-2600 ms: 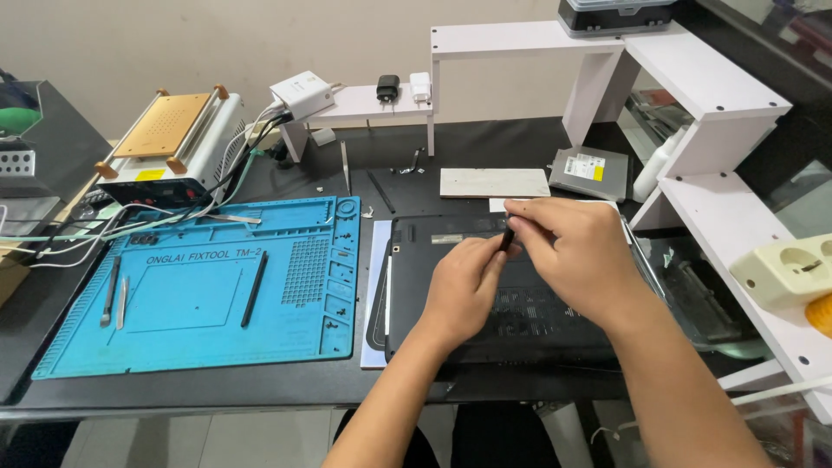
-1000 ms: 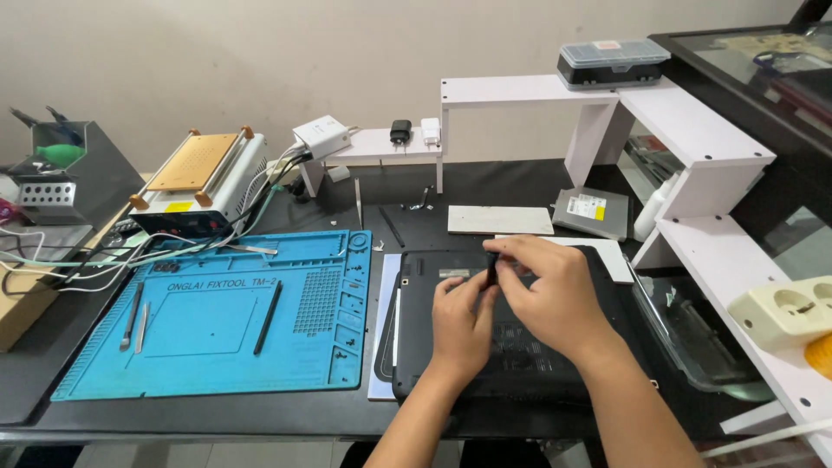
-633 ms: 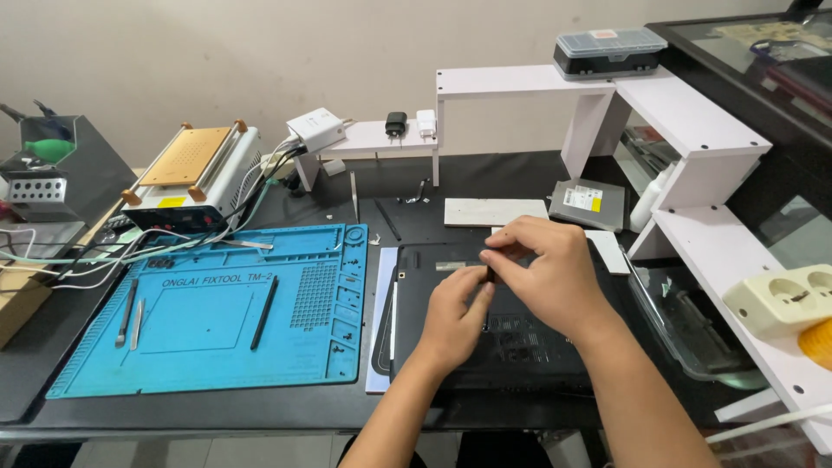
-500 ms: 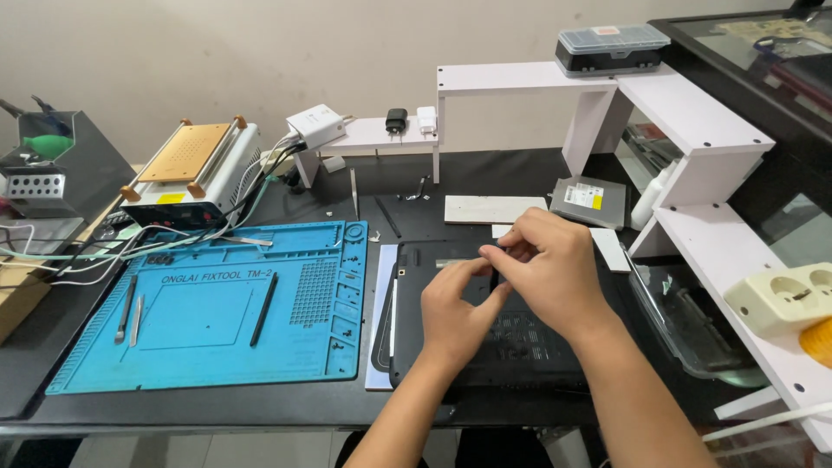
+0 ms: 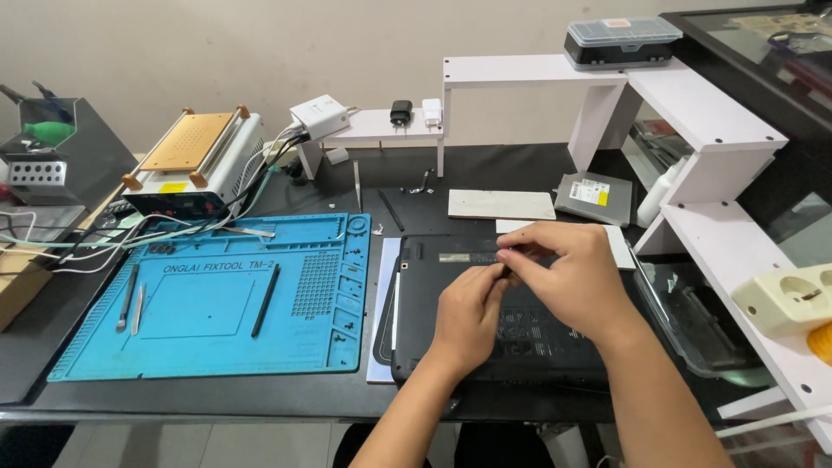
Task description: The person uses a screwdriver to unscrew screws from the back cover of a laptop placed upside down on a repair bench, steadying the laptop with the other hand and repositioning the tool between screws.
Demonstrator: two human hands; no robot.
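Both hands have barely shifted since a moment ago, still meeting over my upturned black laptop (image 5: 485, 347), which lies on the desk right of the blue repair mat (image 5: 217, 299). My right hand (image 5: 572, 282) pinches together on something too small to tell; my left hand (image 5: 468, 312) curls beside it, fingertips touching, grip unclear.

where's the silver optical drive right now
In the head view the silver optical drive lies flat at the back right of the desk, just right of the white card and beside the white shelf unit, beyond the right hand.
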